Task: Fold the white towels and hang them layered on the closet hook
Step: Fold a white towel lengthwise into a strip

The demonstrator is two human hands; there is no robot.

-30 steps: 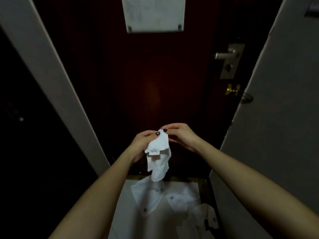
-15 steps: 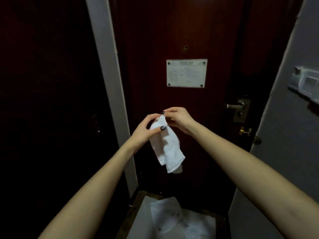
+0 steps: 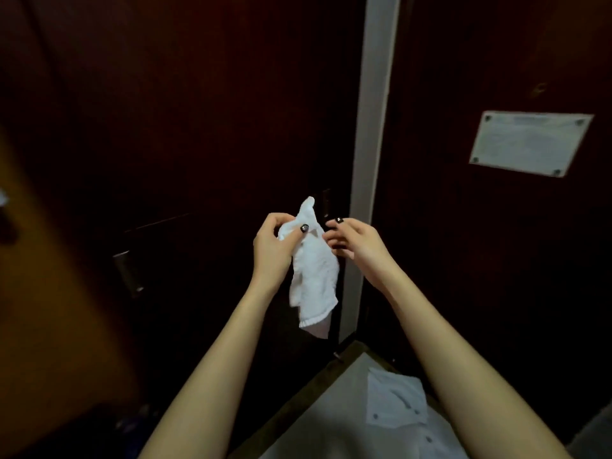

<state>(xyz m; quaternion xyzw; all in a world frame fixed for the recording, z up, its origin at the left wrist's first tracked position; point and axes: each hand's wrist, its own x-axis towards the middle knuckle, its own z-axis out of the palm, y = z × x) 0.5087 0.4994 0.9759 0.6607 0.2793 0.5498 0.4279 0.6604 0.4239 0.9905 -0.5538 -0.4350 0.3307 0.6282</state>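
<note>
While my left hand (image 3: 273, 250) pinches the white towel (image 3: 314, 273) mid-frame, my right hand (image 3: 356, 241) slack and empty beside it, I judge folding unfinished; next needs a two-handed regrip.

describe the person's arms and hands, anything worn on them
Both forearms are bare, with no sleeves, watch or bracelets in view. The left hand and right hand have dark-polished fingernails, each visible nail with a small pale mark. No rings show.

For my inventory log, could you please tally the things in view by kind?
Hands: 2, left hand and right hand
White towel, gripped by the left hand: 1
Folded white cloth lying below: 1
Notice plate: 1
Total: 5
</note>
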